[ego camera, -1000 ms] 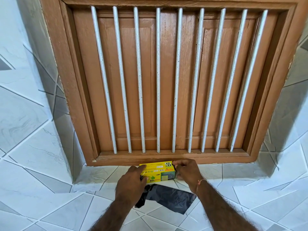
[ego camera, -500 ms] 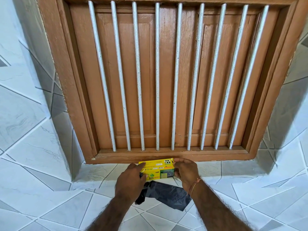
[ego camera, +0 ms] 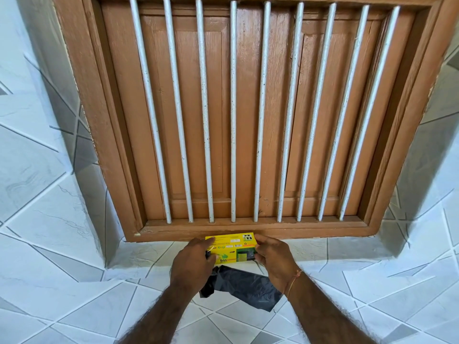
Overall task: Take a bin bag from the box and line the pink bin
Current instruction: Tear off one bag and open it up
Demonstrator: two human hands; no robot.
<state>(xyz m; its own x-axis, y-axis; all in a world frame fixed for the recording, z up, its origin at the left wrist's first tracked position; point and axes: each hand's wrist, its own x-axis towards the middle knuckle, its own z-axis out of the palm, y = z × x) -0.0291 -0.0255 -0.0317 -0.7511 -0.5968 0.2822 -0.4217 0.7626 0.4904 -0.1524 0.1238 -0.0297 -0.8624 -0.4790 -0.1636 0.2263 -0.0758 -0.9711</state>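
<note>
A yellow bin-bag box [ego camera: 231,247] sits on the tiled window sill [ego camera: 323,252], right below the wooden frame. My left hand [ego camera: 193,264] grips the box's left end and my right hand [ego camera: 275,259] grips its right end. A dark grey bin bag [ego camera: 246,286] hangs out beneath the box, between my forearms, partly crumpled over the sill's edge. The pink bin is not in view.
A brown wooden shuttered window [ego camera: 236,115] with several white vertical bars [ego camera: 233,120] fills the wall above the sill. White and grey tiles [ego camera: 49,219] cover the wall on both sides and below.
Both hands and the box have stayed at the sill under the window frame. The hanging bag has shifted slightly below the box.
</note>
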